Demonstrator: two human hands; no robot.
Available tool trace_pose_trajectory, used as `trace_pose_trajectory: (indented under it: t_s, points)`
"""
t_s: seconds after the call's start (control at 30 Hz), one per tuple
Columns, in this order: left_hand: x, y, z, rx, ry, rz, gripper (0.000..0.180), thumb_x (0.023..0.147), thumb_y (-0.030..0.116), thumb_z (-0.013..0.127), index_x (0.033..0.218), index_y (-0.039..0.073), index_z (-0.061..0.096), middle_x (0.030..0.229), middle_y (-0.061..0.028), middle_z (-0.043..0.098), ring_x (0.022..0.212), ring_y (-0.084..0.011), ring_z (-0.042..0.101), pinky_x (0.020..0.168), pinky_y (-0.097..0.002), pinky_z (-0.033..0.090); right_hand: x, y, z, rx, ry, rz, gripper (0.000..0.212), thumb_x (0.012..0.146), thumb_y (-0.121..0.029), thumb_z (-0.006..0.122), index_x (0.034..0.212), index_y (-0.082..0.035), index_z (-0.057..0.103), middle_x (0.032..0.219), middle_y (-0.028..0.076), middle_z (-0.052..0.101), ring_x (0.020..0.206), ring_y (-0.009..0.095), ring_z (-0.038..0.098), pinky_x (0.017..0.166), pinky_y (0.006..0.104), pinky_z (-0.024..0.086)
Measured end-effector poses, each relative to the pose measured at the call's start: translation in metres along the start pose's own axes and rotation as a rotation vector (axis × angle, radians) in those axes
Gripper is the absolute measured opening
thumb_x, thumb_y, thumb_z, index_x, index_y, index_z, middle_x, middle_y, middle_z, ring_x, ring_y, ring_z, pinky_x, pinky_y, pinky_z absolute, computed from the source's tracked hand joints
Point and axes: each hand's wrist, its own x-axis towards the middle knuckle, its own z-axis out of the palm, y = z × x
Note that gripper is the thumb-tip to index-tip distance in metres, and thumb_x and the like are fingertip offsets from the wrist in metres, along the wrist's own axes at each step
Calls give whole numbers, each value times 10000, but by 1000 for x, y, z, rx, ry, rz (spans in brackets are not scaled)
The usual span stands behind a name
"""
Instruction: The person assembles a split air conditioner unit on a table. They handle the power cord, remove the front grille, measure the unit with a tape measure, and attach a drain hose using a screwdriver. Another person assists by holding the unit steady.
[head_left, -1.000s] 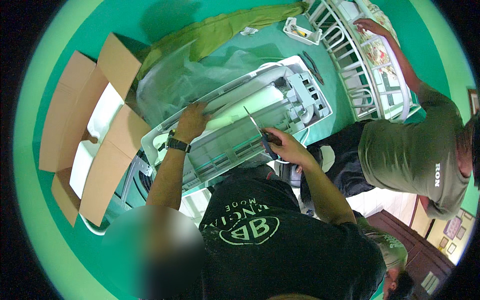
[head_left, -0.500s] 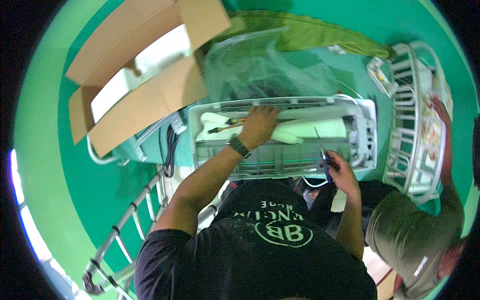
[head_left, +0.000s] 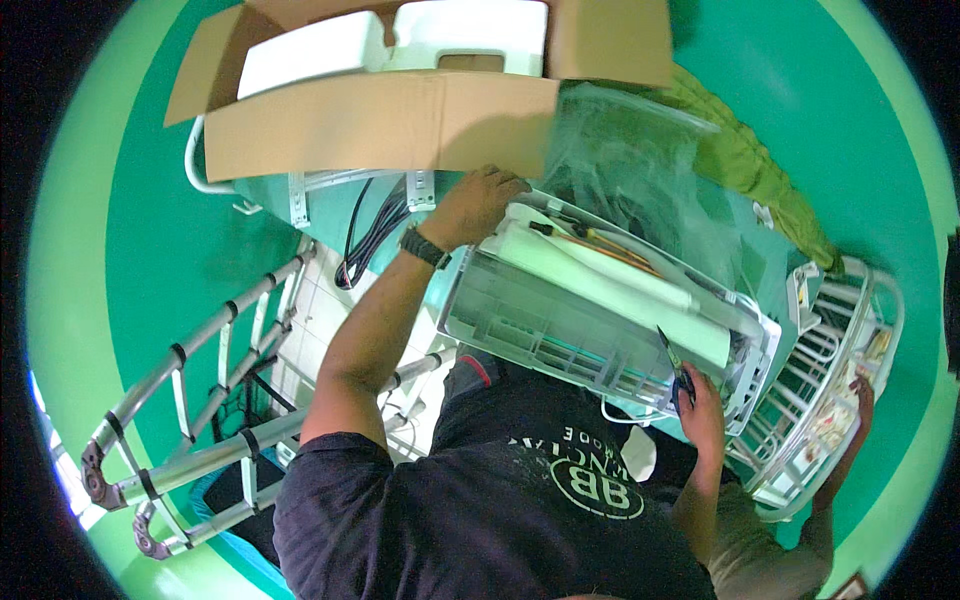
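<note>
A long white air conditioner indoor unit [head_left: 560, 335] lies on the green surface in front of me, its grey ribbed back facing up. White foam-wrapped pipe [head_left: 610, 275] runs along it, with thin copper-coloured tubes [head_left: 600, 245] with dark ends beside it. My left hand [head_left: 480, 205], a dark watch at its wrist, has its fingers bent over the unit's far left corner, close to the carton. In my right hand [head_left: 705, 410] are scissors with dark blue handles [head_left: 684, 388]. Their blades point away from me over the unit's right half, and appear closed.
An open cardboard carton [head_left: 380, 125] holding white foam [head_left: 470, 35] stands at the far left. Black cable [head_left: 370, 240] hangs near metal brackets [head_left: 420, 190]. Clear plastic sheeting [head_left: 640, 150] lies behind the unit. A ladder [head_left: 230, 310] is at left; another person's hand [head_left: 862, 388] touches a white rack [head_left: 815, 400].
The view has turned, so everything appears rotated clockwise. My left hand has gone from the middle of the unit's back to its left corner. My right hand still holds the scissors.
</note>
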Motion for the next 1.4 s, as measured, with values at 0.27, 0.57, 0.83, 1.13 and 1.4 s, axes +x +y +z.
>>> trace_pose_trajectory:
  t_s: [0.27,0.57,0.83,1.13,1.4]
  points:
    - [15,-27,11,41,-106,152,407,755,189,759,1157,173,697,1078,-37,710,1182,-260,560,1041,-440,427,14,-67,-1,-123,-76,-38,506,883,-67,631,1378,-95,532,1273,214,607,1157,410,592,1001,457,465]
    - [78,-23,15,0,-421,420,253,868,262,660,1074,116,673,832,-180,698,803,-393,698,715,-527,552,30,-133,25,-59,-76,-98,499,876,-63,625,1364,-73,523,1161,221,605,1044,437,602,897,490,490]
    - [83,-36,29,86,-294,630,306,941,254,541,1190,131,669,653,-170,657,671,-336,701,609,-491,562,35,-132,43,9,-48,12,542,819,28,596,1350,-27,502,1231,230,592,1135,430,586,987,464,471]
    - [47,-24,38,96,-64,314,487,921,203,574,1407,197,542,596,-92,600,541,-301,642,448,-470,512,41,-134,43,5,-41,21,519,859,-22,593,1364,-91,498,1217,258,571,1108,490,568,934,531,484]
    - [56,-39,27,108,-335,410,669,922,177,568,1539,126,316,613,-117,605,531,-303,627,453,-476,506,33,-124,52,-72,22,-23,515,872,-37,605,1369,-100,486,1223,270,565,1118,500,552,940,546,474]
